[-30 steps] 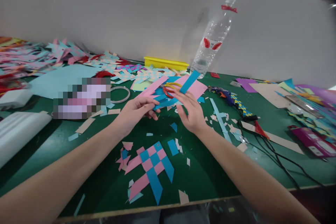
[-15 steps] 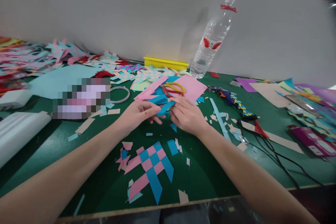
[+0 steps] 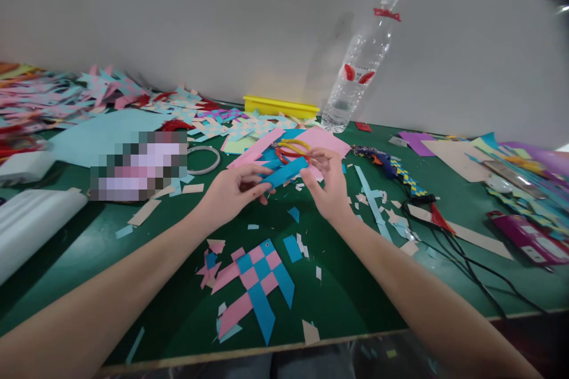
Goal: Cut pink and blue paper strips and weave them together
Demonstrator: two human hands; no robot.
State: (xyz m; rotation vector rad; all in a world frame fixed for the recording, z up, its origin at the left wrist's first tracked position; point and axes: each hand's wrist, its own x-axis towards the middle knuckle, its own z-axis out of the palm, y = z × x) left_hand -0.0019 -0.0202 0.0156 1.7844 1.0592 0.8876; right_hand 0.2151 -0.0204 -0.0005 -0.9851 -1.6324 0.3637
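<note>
In the head view my left hand [image 3: 235, 189] pinches a blue paper strip [image 3: 287, 173] between thumb and fingers, above the green table. The strip slants up to the right, and its far end lies between the thumb and fingers of my right hand [image 3: 328, 183]. Those fingers are spread apart; whether they touch the strip I cannot tell. Nearer to me a woven pink and blue paper fish [image 3: 260, 275] with a small eye lies flat. Beside it is a small pink paper piece [image 3: 208, 269]. Behind my hands are scissors with yellow and red handles [image 3: 296, 147] on pink paper [image 3: 335, 141].
A clear plastic bottle [image 3: 360, 65] leans by the grey wall, near a yellow tray-like piece [image 3: 281, 108]. At left are a white block [image 3: 40, 225] and a roll of tape [image 3: 207, 160]. Black cables [image 3: 471, 266] and a purple packet [image 3: 528, 237] lie right. Paper scraps are scattered about.
My right hand has loosened its pinch and its fingers have spread, moving slightly right. More of the blue strip now shows, stretched out straight from my left hand.
</note>
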